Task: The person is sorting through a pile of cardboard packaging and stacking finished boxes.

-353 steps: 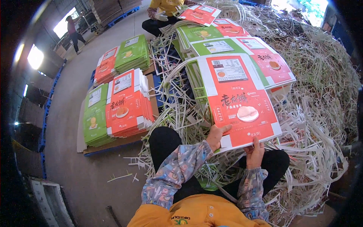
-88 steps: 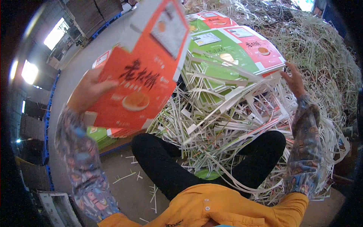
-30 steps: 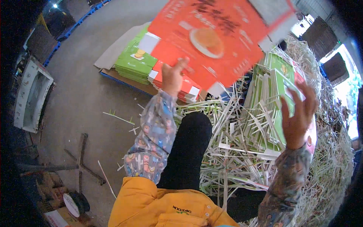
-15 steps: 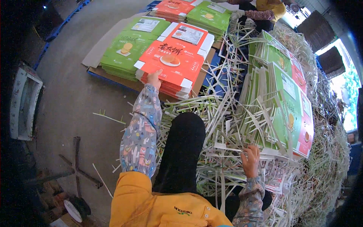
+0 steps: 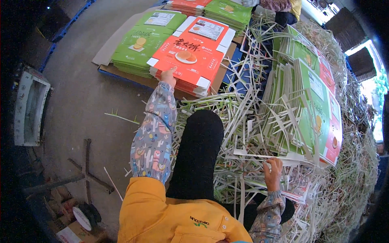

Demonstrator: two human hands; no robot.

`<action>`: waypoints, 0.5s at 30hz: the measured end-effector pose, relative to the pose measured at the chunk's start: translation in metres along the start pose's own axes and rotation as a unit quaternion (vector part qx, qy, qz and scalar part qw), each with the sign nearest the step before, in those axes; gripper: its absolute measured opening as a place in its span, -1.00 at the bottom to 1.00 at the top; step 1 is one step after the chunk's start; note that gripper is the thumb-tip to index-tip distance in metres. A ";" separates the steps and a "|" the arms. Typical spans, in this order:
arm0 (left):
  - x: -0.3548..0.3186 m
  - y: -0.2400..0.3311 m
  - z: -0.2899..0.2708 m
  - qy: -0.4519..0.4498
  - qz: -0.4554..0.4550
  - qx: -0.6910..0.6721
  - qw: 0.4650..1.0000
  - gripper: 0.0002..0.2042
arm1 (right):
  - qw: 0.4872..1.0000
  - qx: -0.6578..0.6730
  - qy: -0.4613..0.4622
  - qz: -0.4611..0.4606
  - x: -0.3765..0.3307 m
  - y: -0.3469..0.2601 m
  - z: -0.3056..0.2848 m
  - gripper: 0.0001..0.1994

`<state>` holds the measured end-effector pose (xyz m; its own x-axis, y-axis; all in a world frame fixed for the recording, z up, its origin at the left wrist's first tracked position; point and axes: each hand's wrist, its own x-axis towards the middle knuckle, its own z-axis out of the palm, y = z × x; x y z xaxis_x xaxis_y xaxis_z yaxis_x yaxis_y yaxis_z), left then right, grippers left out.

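My left hand [image 5: 167, 75] lies flat-fingered, holding nothing, on the near edge of the red carton stack [image 5: 190, 56] on the pallet [image 5: 121, 75], so I'd square that edge flush, while my right hand [image 5: 274, 173] rests loosely open on paper strips [image 5: 243, 121].

L hand [image 5: 168, 76] fingertips touch near edge of red carton stack [image 5: 190, 56]; green stack [image 5: 148, 40] just beyond-left. R hand [image 5: 273, 174] rests on paper strips [image 5: 227, 121], tilted printed sheets [image 5: 312, 101] just past it.
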<state>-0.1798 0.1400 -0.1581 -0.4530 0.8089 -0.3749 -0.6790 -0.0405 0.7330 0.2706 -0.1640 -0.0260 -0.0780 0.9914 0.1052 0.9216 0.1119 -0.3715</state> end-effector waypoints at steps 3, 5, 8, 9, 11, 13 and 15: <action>0.004 -0.002 -0.015 -0.075 0.232 0.449 0.860 -0.56 | 1.000 0.005 0.005 0.015 -0.007 0.003 -0.004 -0.82; 0.017 -0.003 -0.023 -0.130 0.367 0.679 0.623 -0.54 | 1.000 0.011 0.013 0.019 -0.004 -0.002 -0.006 -0.82; 0.021 -0.006 -0.040 -0.133 0.351 0.691 0.618 -0.51 | 0.997 0.032 0.045 0.048 -0.004 0.006 -0.007 -0.78; 0.046 0.040 -0.085 -0.116 0.372 0.635 0.667 -0.52 | 0.994 0.072 0.080 0.018 0.006 -0.004 -0.008 -0.75; -0.009 0.004 -0.024 0.021 0.114 0.426 0.898 -0.66 | 0.986 0.029 0.155 0.051 -0.001 0.020 -0.027 -0.68; -0.026 0.020 -0.025 0.061 0.134 0.177 0.973 -0.67 | 0.970 0.000 0.238 0.045 0.006 0.037 -0.044 -0.63; -0.058 0.022 -0.005 0.219 0.164 0.305 0.912 -0.43 | 0.953 -0.043 0.294 0.055 0.015 0.064 -0.063 -0.57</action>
<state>-0.1713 0.0886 -0.1233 -0.8522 0.4941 -0.1723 -0.0783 0.2051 0.9756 0.3521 -0.1464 0.0099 0.2233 0.7844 0.5786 0.9420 -0.0213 -0.3348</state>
